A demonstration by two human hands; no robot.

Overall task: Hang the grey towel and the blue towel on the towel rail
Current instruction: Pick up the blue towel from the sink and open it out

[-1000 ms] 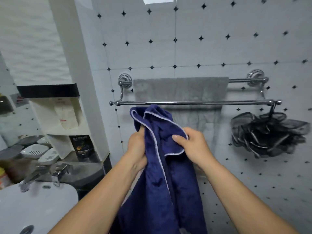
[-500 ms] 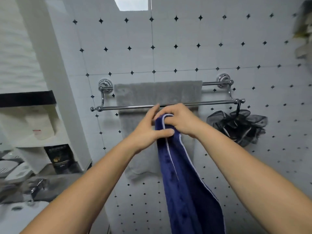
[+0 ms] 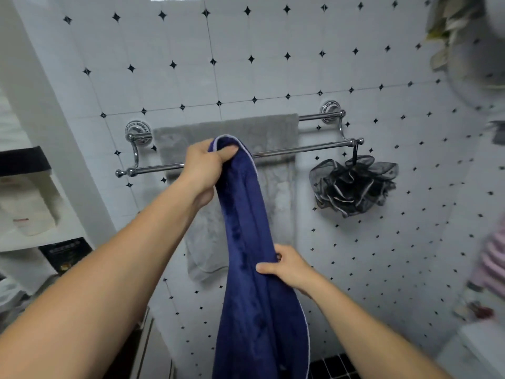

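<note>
Navy towel [image 3: 246, 242] (pale trim), grey towel [image 3: 226, 127] behind.

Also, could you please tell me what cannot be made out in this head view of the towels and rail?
Head view:
- blue towel: lower end cut off by the bottom edge.
- front rail: the stretch behind the left hand is hidden, so whether the towel lies over it is unclear.
- grey towel: middle covered by the blue towel.
- pink item at the right edge: blurred.

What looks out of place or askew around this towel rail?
Nothing looks damaged or spilled. The grey towel hangs flat over the back bar of the towel rail. Only the blue towel looks untidy: bunched into a narrow rope, gripped by the left hand and right hand, not yet draped.
</note>
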